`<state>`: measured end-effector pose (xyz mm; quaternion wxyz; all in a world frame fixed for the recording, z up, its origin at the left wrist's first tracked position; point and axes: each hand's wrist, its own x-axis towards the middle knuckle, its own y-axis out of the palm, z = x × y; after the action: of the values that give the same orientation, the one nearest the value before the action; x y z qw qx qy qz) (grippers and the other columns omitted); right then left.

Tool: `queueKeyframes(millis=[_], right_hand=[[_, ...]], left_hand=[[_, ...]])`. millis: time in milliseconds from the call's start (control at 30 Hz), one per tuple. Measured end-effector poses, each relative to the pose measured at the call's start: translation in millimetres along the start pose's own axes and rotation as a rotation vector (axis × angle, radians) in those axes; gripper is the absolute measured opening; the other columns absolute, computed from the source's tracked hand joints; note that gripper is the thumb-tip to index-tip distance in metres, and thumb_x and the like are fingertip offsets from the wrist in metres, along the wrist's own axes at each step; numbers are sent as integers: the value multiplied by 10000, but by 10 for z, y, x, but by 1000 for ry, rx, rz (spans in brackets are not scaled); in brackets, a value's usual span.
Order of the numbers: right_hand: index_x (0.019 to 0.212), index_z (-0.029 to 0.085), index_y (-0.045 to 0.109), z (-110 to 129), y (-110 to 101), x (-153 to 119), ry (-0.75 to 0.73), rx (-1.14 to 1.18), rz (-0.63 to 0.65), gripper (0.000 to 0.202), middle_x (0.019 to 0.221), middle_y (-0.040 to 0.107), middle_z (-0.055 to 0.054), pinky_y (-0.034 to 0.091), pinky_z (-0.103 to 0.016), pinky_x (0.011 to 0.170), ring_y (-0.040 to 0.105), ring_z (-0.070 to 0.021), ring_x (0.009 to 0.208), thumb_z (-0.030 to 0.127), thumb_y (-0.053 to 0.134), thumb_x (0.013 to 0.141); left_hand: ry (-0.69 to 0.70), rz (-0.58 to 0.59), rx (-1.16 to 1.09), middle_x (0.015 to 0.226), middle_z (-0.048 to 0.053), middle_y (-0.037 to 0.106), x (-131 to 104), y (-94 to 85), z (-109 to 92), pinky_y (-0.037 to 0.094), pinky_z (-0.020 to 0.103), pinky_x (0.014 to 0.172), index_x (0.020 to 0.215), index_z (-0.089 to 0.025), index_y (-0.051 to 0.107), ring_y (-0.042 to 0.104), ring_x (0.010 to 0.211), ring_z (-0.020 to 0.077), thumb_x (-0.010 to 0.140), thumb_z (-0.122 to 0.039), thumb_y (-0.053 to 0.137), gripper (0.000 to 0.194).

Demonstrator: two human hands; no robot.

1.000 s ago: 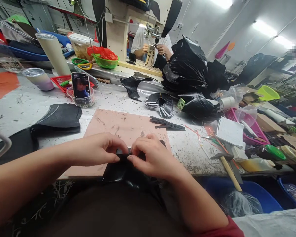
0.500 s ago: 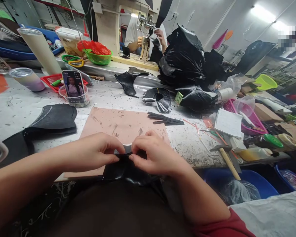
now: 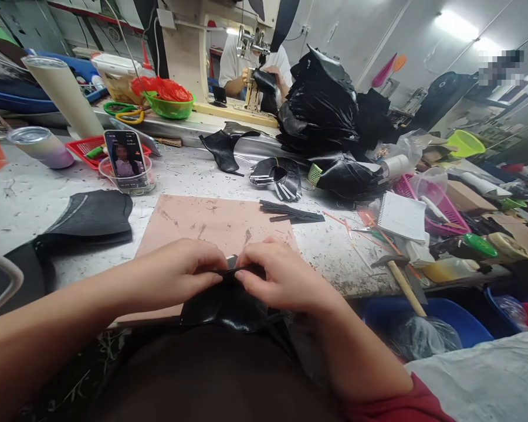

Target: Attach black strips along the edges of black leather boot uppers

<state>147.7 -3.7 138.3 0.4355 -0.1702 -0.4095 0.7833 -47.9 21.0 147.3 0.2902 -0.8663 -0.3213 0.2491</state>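
Widest in my view is the worktable (image 3: 189,176), a hard white top, scuffed and speckled with dark debris; on it lies the pink board (image 3: 206,220), flat, smooth and scarred with dark marks. The black piece (image 3: 220,306) sits at that board's near edge, spilling toward my viewpoint, and I cannot tell what supports it underneath. I judge it light, pliable and leather-like: its glossy face bulges into soft, rounded folds, so it should bend readily, slip a little on the shiny side, and crease sooner than break. I would take hold along the upper edge, which looks duller and firmer, and leave the slack, shiny belly alone. That edge is where the left hand (image 3: 193,266) and right hand (image 3: 275,272) have it, close together, thumbs pressing it against curled fingers in narrow pinches. Beyond the right hand, the thin black strips (image 3: 293,212) lie in a loose, dull, straight-sided bundle.
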Motion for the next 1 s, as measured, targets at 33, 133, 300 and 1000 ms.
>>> queueKeyframes(millis=[33, 133, 300, 1000], right_hand=[[741, 159, 596, 2, -5, -4, -1, 4, -7, 55, 697, 633, 3, 346, -286, 769, 536, -125, 665, 163, 561, 783], [709, 160, 588, 10, -26, -10, 14, 19, -32, 97, 668, 620, 6, 356, -280, 743, 523, -124, 650, 189, 561, 798], [661, 163, 549, -33, -40, -14, 6, 163, -35, 176, 733, 615, -7, 381, -246, 665, 532, -118, 678, 181, 511, 832], [565, 173, 406, -77, 19, -34, -48, 259, -359, 207, 871, 581, -24, 393, -221, 586, 486, -88, 634, 130, 511, 738]], left_hand=[[8, -8, -7, 731, 4, 644, 2, 2, -5, 396, 210, 606, 773, -189, 654, 551, 674, 158, 745, -326, 484, 220], [-28, -49, -88, 644, -4, 622, 16, 17, -25, 394, 210, 569, 703, -180, 651, 529, 621, 151, 708, -367, 534, 220], [-67, -148, -310, 556, -15, 589, 21, 44, -28, 403, 203, 540, 625, -180, 653, 504, 559, 135, 658, -391, 607, 218], [23, -17, -236, 586, -33, 447, 58, -12, 55, 313, 174, 478, 806, -157, 610, 384, 530, 91, 779, -369, 520, 232]])
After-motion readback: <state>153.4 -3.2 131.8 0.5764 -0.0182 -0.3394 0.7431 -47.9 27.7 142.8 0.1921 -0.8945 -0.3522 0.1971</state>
